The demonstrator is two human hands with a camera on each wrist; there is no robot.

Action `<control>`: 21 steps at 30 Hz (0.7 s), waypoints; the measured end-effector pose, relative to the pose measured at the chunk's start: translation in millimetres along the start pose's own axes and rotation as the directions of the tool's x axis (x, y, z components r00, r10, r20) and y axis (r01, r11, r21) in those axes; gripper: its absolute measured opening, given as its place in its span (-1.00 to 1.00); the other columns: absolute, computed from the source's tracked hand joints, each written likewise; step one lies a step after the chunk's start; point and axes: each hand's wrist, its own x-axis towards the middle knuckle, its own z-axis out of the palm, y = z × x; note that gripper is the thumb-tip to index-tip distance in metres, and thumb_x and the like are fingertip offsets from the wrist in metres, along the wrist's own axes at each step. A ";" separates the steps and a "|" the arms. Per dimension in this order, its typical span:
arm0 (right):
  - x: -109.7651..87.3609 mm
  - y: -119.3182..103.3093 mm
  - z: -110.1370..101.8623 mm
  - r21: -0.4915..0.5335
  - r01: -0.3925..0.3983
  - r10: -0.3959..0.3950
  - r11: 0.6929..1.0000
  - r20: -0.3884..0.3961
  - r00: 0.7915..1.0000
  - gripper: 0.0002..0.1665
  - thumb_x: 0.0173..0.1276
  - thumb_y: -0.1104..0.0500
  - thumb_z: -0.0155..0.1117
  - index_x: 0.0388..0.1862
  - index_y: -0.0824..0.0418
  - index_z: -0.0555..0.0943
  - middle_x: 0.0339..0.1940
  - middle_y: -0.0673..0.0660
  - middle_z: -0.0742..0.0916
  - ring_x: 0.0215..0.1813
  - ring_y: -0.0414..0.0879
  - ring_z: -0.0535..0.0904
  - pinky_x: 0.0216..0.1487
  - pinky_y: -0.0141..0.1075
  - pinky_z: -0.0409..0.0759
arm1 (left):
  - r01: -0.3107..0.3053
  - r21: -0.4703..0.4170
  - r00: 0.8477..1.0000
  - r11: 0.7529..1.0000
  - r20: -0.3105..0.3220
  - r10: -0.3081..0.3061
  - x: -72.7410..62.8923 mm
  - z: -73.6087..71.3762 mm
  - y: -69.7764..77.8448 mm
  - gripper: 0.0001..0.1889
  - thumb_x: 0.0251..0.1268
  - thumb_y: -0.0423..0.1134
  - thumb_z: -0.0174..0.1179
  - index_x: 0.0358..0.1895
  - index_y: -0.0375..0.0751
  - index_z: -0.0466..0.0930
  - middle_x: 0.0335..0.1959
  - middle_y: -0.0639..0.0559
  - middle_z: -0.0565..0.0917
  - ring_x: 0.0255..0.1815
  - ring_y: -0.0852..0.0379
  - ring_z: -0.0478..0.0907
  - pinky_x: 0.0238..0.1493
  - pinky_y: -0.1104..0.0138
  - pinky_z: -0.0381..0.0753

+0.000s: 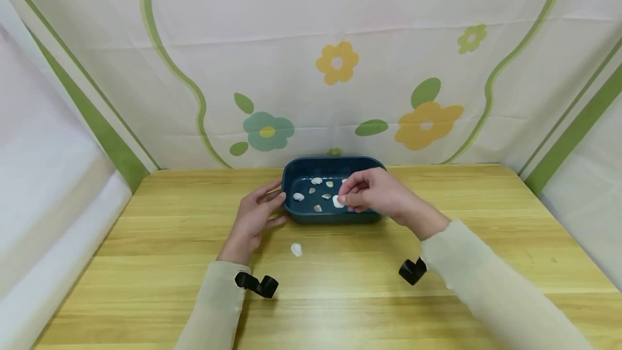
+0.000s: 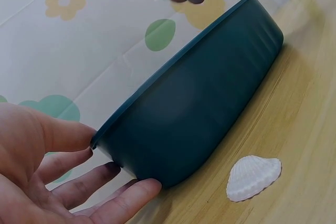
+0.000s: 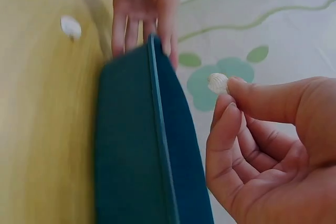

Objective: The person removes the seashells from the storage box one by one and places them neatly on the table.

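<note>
A dark blue-green oblong basin (image 1: 335, 219) stands against the back curtain, with several small seashells (image 1: 298, 197) scattered on its floor. Over it, thumb and fingertips of my right hand (image 1: 381, 190) pinch a white ribbed seashell (image 3: 218, 83), held above the rim in the right wrist view. My left hand (image 1: 255, 217) is at the basin's left end, its thumb tip at the rim and its fairly straight fingers (image 2: 128, 203) against the outer wall. Another white ribbed seashell (image 2: 254, 178) lies on the table in front of the basin.
The wood-grain table (image 1: 340, 296) ends at a flower-printed curtain (image 1: 291, 69) right behind the basin. White cloth (image 1: 48, 177) hangs on the left side too. A black wrist mount (image 1: 257, 285) sticks out from the left sleeve, and another (image 1: 413, 271) from the right.
</note>
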 end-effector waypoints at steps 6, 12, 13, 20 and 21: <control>-25.7 12.6 6.3 0.076 0.027 -0.028 0.997 0.007 1.000 -0.79 0.51 0.19 0.45 -0.05 0.33 0.73 -0.20 0.25 0.79 -0.17 0.12 0.71 -0.06 -0.17 0.82 | -0.001 -0.001 1.000 1.000 0.000 0.001 -0.1 -0.3 -0.8 -0.53 0.66 -0.24 0.21 0.53 0.06 0.55 0.53 -0.15 0.57 0.43 -0.20 0.62 0.23 -0.04 0.79; -45.4 33.3 12.2 0.167 0.028 -0.025 0.986 -0.021 0.999 -0.74 0.48 0.21 0.48 -0.04 0.40 0.70 -0.22 0.20 0.79 -0.17 0.10 0.72 -0.08 -0.19 0.81 | -0.004 0.001 1.000 1.000 0.007 0.004 0.4 1.4 -0.7 -0.53 0.67 -0.24 0.21 0.54 0.06 0.54 0.54 -0.16 0.56 0.44 -0.20 0.61 0.24 -0.05 0.78; -47.0 37.0 14.1 0.177 0.029 -0.026 0.984 -0.019 0.999 -0.74 0.47 0.22 0.48 -0.04 0.41 0.70 -0.22 0.19 0.80 -0.18 0.09 0.72 -0.10 -0.19 0.81 | -0.004 0.000 1.000 1.000 0.008 0.004 0.4 1.5 -0.6 -0.53 0.67 -0.24 0.21 0.54 0.06 0.54 0.54 -0.16 0.56 0.45 -0.20 0.61 0.24 -0.05 0.78; -43.1 58.3 33.3 0.204 0.000 -0.001 0.979 0.005 1.000 -0.75 0.45 0.23 0.49 -0.08 0.42 0.72 -0.25 0.25 0.81 -0.28 -0.01 0.69 -0.24 -0.26 0.77 | -0.004 0.005 1.000 1.000 -0.002 0.004 0.8 0.5 -1.1 -0.54 0.67 -0.22 0.21 0.53 0.09 0.55 0.54 -0.14 0.56 0.43 -0.19 0.63 0.23 -0.04 0.79; -41.8 60.7 35.9 0.205 -0.010 0.010 0.979 0.001 1.000 -0.76 0.45 0.23 0.49 -0.09 0.42 0.72 -0.26 0.26 0.81 -0.30 -0.02 0.68 -0.27 -0.28 0.75 | -0.004 0.007 1.000 1.000 -0.002 0.004 0.7 0.5 -1.3 -0.54 0.67 -0.22 0.21 0.53 0.09 0.55 0.54 -0.14 0.56 0.43 -0.19 0.62 0.23 -0.04 0.79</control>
